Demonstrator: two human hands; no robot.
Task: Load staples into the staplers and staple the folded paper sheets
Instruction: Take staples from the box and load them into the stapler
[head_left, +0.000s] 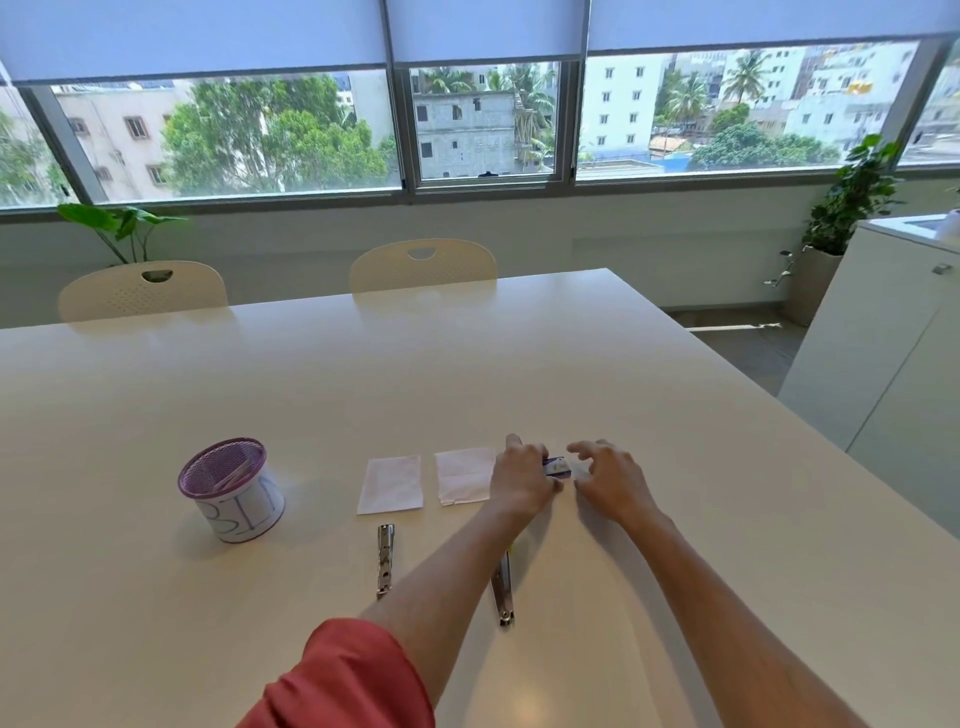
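Note:
Two folded white paper sheets lie side by side on the white table (311, 395), one on the left (390, 484) and one on the right (464, 475). Nearer to me lie two opened metal staplers, the left stapler (385, 560) and the right stapler (503, 590), the latter partly hidden under my left forearm. My left hand (522, 479) grips a small purple-and-white staple box (557, 467) just right of the second sheet. Beside the box, my right hand (608, 478) has its fingers spread and curled toward it; whether they touch it is unclear.
A purple mesh cup (228, 486) wrapped in a white paper label stands at the left of the table. Two cream chairs (423, 265) stand at the far edge. A white cabinet (893, 332) is at the right.

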